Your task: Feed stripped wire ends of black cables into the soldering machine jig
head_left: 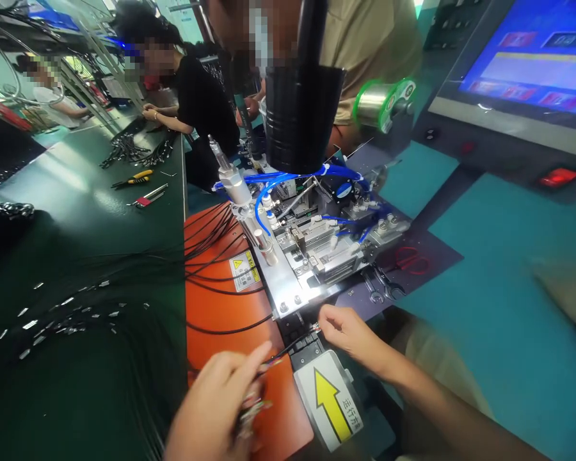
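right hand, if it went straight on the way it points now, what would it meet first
Probably the near edge of the silver metal plate, up and to the left of the right hand; depth is unclear, so it might pass above or below that edge.

- Machine point(326, 256) before me; wire spool point(372, 107) beyond it, to the right.
- Bench point(77, 166) on my left; pliers point(141, 175) on it, cables point(127, 150) behind them.
- Wrenches point(390, 286) right of the machine; screen point(537, 70) farther right.
- My right hand point(343, 330) at the machine's near end; my left hand point(216, 403) nearer me, to its left.
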{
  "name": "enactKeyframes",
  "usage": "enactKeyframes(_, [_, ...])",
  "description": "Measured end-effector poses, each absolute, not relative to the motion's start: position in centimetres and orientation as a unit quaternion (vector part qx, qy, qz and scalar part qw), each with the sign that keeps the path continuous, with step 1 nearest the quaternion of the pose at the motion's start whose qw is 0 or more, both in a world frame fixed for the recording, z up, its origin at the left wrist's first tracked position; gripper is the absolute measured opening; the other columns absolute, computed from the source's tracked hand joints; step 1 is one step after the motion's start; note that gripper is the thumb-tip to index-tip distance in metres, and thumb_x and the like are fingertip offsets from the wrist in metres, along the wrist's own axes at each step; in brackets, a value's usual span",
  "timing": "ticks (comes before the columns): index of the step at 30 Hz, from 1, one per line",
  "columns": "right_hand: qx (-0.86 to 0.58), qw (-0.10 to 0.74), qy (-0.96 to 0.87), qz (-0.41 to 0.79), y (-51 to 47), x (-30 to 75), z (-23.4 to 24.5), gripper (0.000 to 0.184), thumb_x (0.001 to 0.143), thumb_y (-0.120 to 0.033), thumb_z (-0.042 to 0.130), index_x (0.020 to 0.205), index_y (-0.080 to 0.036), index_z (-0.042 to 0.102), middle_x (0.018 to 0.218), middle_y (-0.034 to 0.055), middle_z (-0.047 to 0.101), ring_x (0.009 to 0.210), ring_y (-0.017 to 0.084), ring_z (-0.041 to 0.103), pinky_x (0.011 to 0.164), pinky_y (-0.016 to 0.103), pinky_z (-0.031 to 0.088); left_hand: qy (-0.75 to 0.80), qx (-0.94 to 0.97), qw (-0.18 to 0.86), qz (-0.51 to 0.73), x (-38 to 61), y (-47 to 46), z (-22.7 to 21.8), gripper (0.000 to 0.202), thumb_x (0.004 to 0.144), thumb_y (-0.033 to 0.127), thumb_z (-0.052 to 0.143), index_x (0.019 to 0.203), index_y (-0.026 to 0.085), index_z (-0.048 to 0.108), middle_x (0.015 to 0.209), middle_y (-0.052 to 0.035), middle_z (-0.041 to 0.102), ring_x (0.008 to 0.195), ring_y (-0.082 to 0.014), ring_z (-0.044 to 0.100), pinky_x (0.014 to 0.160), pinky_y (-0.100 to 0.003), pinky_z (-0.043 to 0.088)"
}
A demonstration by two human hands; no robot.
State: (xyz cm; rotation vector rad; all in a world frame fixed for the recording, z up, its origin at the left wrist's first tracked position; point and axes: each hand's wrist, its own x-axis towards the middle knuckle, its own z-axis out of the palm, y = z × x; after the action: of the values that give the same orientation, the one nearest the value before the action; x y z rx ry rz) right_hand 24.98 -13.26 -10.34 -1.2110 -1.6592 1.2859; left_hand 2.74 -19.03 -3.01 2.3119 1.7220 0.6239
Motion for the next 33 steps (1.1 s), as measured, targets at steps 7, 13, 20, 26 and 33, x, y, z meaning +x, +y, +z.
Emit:
enactKeyframes(7, [-0.464,0.357,-0.637,0.502,-13.2,24.9,-10.5,0.018,0.077,-0.022,0.036,0.059,-0.018,0.036,0.057,-0.0047,0.035,0.055,0.01,0.034,0.052,0.022,0.026,0.492,0.843,0.143,0.166,5.7,-16.9,-5.7,0.048,0.072,0.002,0.035,0.112,0.019,0.057,0.088,-0.0067,0.057,0.078,-0.0181,0.056,0.062,-0.026,0.049])
enactKeyframes(13, [-0.463,0.353,-0.636,0.506,-13.4,25.1,-10.4,0.017,0.076,-0.02,0.037,0.059,-0.018,0.036,0.056,-0.0047,0.036,0.055,0.01,0.034,0.052,0.023,0.026,0.498,0.825,0.226,0.141,5.4,-16.8,-4.5,0.028,0.082,0.009,0.033,0.094,0.019,0.057,0.079,-0.0046,0.055,0.072,-0.0182,0.054,0.059,-0.026,0.044])
enactKeyframes(20, [-0.466,0.355,-0.628,0.513,-13.3,25.1,-10.5,0.015,0.073,-0.019,0.038,0.058,-0.018,0.037,0.055,-0.0049,0.036,0.054,0.01,0.034,0.052,0.022,0.026,0.528,0.828,0.17,0.084,5.8,-17.0,-4.8,0.028,0.085,0.01,0.03,0.084,0.018,0.057,0.069,-0.0016,0.047,0.059,-0.0161,0.049,0.051,-0.025,0.034])
enactKeyframes(26, [-0.488,0.351,-0.604,0.523,-13.1,24.8,-10.3,0.012,0.068,-0.016,0.038,0.056,-0.018,0.039,0.053,-0.0049,0.037,0.053,0.01,0.035,0.051,0.022,0.025,0.523,0.834,0.161,0.078,5.8,-16.9,-5.0,0.029,0.085,0.009,0.029,0.084,0.019,0.057,0.073,-0.0017,0.048,0.061,-0.0155,0.049,0.05,-0.024,0.031])
enactKeyframes(33, [-0.488,0.353,-0.556,0.573,-13.2,25.0,-10.2,0.021,0.074,-0.025,0.037,0.054,-0.019,0.041,0.05,-0.0032,0.042,0.049,0.011,0.041,0.046,0.022,0.032,0.515,0.836,0.168,0.088,5.6,-16.8,-5.1,0.029,0.087,0.01,0.029,0.086,0.019,0.057,0.074,-0.0016,0.049,0.062,-0.0149,0.049,0.052,-0.024,0.034])
